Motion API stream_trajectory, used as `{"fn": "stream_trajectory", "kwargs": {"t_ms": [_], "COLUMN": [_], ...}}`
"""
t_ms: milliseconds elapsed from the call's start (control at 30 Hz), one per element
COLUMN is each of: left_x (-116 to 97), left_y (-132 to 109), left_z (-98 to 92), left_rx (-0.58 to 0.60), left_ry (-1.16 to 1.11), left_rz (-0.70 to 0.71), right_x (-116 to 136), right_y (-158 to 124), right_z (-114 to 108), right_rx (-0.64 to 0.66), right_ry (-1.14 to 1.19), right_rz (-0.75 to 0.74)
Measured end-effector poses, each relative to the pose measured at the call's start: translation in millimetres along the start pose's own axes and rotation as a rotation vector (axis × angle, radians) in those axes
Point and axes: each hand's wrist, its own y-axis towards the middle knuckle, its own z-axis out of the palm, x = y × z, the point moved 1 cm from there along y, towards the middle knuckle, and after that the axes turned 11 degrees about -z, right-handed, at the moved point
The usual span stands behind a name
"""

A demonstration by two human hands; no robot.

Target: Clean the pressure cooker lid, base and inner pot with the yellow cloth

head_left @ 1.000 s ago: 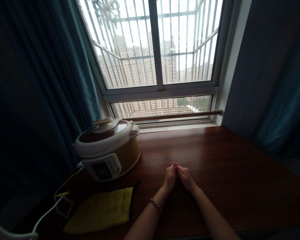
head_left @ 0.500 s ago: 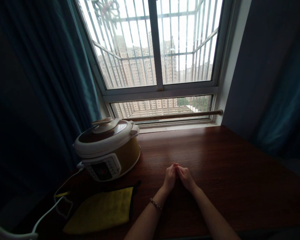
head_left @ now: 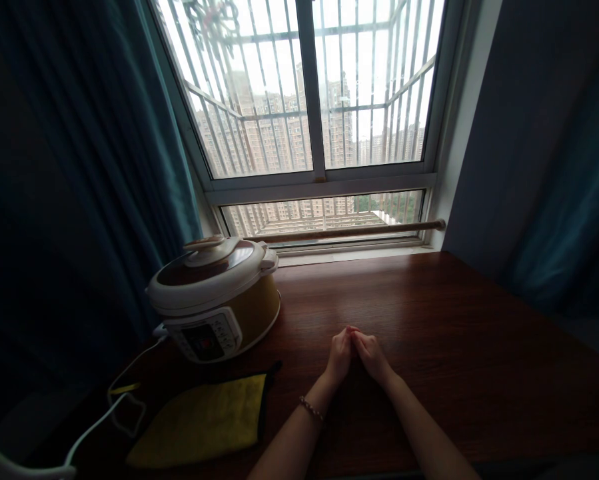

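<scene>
My left hand (head_left: 340,355) and my right hand (head_left: 372,357) rest together on the brown wooden table (head_left: 459,353). Both have their fingers curled in, and they touch each other at the front, by the fingertips and knuckles. Nothing shows in either hand, though the palms are turned out of sight. A beaded bracelet (head_left: 311,408) circles my left wrist. To the left of my hands lies a yellow cloth (head_left: 204,421) with a dark edge. Behind the cloth stands a white and gold electric cooker (head_left: 252,310), its glass lid on.
A white cord (head_left: 95,427) runs along the table's left side near the cooker. At the back, a barred window (head_left: 319,175) rises above the sill, with a horizontal rail (head_left: 349,233) across it. A blue curtain (head_left: 149,133) hangs at the left.
</scene>
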Motion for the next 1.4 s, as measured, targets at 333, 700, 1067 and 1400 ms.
{"fn": "stream_trajectory", "kwargs": {"t_ms": [333,700,1067,1400], "left_x": [1,1,-47,7], "left_y": [1,0,-28,-167], "left_z": [0.1,-0.6,-48.2,-194.1], "left_rx": [-0.004,-0.009,-0.190,-1.001], "left_ry": [0.005,0.050,0.304,1.223], "left_rz": [0.002,0.003,0.056,-0.135], "right_x": [1,4,4,14], "right_y": [0,2,0,1], "right_z": [0,-1,0,-2], "right_rx": [0.005,0.006,0.051,0.103], "right_ry": [-0.002,0.003,-0.042,-0.142], "right_rz": [-0.011,-0.005,0.034,0.047]}}
